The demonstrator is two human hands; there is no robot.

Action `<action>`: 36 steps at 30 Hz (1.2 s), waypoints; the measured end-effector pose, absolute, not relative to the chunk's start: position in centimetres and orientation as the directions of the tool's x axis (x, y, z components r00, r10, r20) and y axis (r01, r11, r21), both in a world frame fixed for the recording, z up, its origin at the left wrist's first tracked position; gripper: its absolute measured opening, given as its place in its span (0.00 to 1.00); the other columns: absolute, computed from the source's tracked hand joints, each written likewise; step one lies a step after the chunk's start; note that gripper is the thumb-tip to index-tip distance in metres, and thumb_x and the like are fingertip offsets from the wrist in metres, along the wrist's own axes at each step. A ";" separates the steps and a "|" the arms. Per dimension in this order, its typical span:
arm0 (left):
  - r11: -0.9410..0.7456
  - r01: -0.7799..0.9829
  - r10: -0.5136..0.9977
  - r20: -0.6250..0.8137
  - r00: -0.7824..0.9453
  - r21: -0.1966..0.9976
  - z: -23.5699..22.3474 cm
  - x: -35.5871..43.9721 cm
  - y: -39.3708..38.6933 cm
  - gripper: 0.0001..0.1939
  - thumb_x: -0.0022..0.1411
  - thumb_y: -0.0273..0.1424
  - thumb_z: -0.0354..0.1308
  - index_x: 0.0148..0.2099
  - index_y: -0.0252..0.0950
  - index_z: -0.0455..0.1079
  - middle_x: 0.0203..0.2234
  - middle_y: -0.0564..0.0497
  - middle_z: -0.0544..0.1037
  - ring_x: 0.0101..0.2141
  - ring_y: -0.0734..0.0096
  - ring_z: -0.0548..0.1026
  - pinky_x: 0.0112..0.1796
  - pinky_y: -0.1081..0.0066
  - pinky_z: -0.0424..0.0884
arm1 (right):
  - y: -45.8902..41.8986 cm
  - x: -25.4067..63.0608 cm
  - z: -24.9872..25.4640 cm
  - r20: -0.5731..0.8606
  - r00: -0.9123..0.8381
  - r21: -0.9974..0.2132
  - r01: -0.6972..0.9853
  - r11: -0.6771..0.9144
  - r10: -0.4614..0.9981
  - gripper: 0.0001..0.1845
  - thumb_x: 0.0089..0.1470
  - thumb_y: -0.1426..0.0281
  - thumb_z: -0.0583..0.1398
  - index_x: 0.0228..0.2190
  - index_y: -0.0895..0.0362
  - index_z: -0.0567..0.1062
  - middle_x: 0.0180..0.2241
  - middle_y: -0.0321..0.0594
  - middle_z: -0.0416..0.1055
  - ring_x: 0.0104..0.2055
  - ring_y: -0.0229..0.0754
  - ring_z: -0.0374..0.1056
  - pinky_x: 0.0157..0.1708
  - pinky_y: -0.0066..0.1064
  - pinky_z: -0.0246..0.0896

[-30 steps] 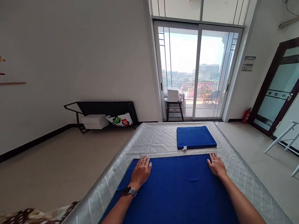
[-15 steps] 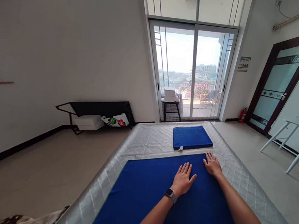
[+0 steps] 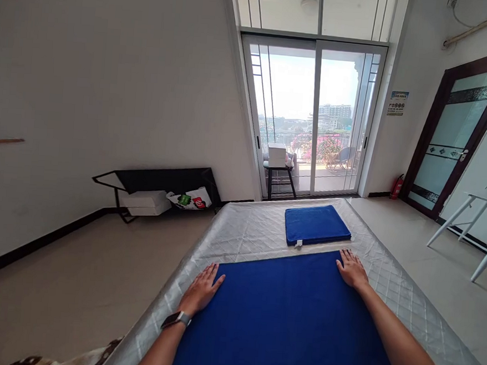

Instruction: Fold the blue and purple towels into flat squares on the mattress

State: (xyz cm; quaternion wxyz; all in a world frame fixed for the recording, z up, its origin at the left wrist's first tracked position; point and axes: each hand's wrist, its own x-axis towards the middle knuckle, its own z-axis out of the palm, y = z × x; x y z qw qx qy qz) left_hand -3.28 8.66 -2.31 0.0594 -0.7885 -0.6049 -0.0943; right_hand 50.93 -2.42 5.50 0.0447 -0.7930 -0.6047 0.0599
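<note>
A dark blue cloth (image 3: 276,312) lies spread out flat on a silver quilted mattress (image 3: 227,231). My left hand (image 3: 199,292), with a watch (image 3: 175,319) at its wrist, rests on the cloth's far left corner, fingers stretched out. At the far right corner my right hand (image 3: 352,269) lies flat, fingers extended over the cloth's edge. Just beyond the cloth sits a folded blue cloth stack (image 3: 318,225) with a small white tag. The near part of the spread cloth runs out of view.
Along the left wall stands a black-framed rack (image 3: 166,180) with a white box (image 3: 144,202) and a printed bag (image 3: 190,199). A black stool (image 3: 280,177) is by the glass sliding door (image 3: 315,115). White table legs (image 3: 453,222) and a fire extinguisher (image 3: 396,186) are at right.
My left hand has moved left across the cloth, from its middle to the far left corner. My right hand stays at the far right corner. The cloth looks smooth in both.
</note>
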 end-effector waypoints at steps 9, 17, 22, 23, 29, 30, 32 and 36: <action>-0.230 0.973 0.960 0.172 0.223 0.023 -0.4 -1.9 7.4 0.37 0.68 0.48 0.35 0.67 0.29 0.58 0.65 0.38 0.63 0.66 0.56 0.58 0.63 0.53 0.54 | -1.8 51.4 4.8 -0.042 0.260 -0.125 0.957 -0.263 0.965 0.35 0.65 0.57 0.41 0.68 0.59 0.49 0.70 0.42 0.45 0.72 0.43 0.38 0.68 0.40 0.30; -0.539 0.842 0.757 0.440 0.484 0.000 5.9 8.4 2.1 0.22 0.69 0.33 0.40 0.54 0.37 0.72 0.54 0.43 0.77 0.55 0.58 0.72 0.57 0.54 0.66 | -1.6 51.2 4.7 -0.063 0.272 -0.156 0.948 -0.278 0.960 0.35 0.65 0.57 0.42 0.68 0.58 0.49 0.70 0.43 0.47 0.72 0.42 0.37 0.68 0.39 0.30; -0.937 0.332 0.349 0.342 0.873 0.110 7.3 26.1 -8.6 0.15 0.69 0.32 0.47 0.51 0.42 0.74 0.43 0.50 0.81 0.46 0.68 0.77 0.50 0.66 0.72 | -1.5 51.3 4.6 -0.069 0.274 -0.183 0.942 -0.283 0.959 0.35 0.65 0.57 0.42 0.68 0.58 0.48 0.70 0.43 0.46 0.72 0.42 0.36 0.68 0.40 0.29; -0.969 0.219 0.244 0.339 0.909 0.111 6.9 29.3 -10.8 0.14 0.69 0.34 0.49 0.51 0.42 0.73 0.42 0.50 0.81 0.47 0.68 0.76 0.51 0.67 0.71 | -1.4 51.3 4.5 -0.073 0.274 -0.188 0.940 -0.283 0.959 0.35 0.65 0.57 0.42 0.68 0.58 0.48 0.70 0.42 0.46 0.72 0.42 0.36 0.68 0.40 0.29; -0.998 0.012 0.034 0.427 0.904 0.054 4.2 40.0 -17.8 0.15 0.63 0.42 0.56 0.44 0.40 0.76 0.39 0.46 0.82 0.49 0.57 0.76 0.52 0.60 0.72 | -1.1 51.5 4.1 -0.069 0.273 -0.201 0.938 -0.282 0.959 0.35 0.65 0.56 0.42 0.68 0.56 0.48 0.70 0.42 0.46 0.72 0.42 0.36 0.68 0.41 0.29; -0.999 0.024 0.043 0.433 0.900 0.049 4.1 40.5 -18.0 0.14 0.63 0.42 0.56 0.42 0.40 0.77 0.36 0.45 0.83 0.47 0.56 0.77 0.50 0.60 0.74 | -1.1 51.5 4.1 -0.070 0.273 -0.199 0.939 -0.282 0.959 0.35 0.65 0.56 0.42 0.68 0.56 0.48 0.70 0.42 0.46 0.72 0.42 0.36 0.68 0.41 0.28; -0.999 0.038 0.050 0.438 0.898 0.036 4.2 40.7 -18.0 0.13 0.64 0.40 0.56 0.40 0.40 0.77 0.34 0.46 0.82 0.43 0.58 0.78 0.47 0.61 0.75 | -1.0 51.6 3.9 -0.074 0.273 -0.198 0.939 -0.282 0.959 0.35 0.65 0.56 0.42 0.68 0.56 0.48 0.70 0.42 0.45 0.72 0.42 0.35 0.68 0.41 0.28; -0.998 0.062 0.062 0.436 0.898 0.014 5.1 39.9 -18.0 0.11 0.67 0.37 0.54 0.38 0.40 0.76 0.31 0.51 0.81 0.40 0.65 0.78 0.45 0.66 0.73 | -0.7 51.7 3.4 -0.076 0.273 -0.225 0.932 -0.284 0.959 0.35 0.65 0.56 0.43 0.68 0.56 0.49 0.70 0.42 0.45 0.72 0.42 0.35 0.68 0.41 0.28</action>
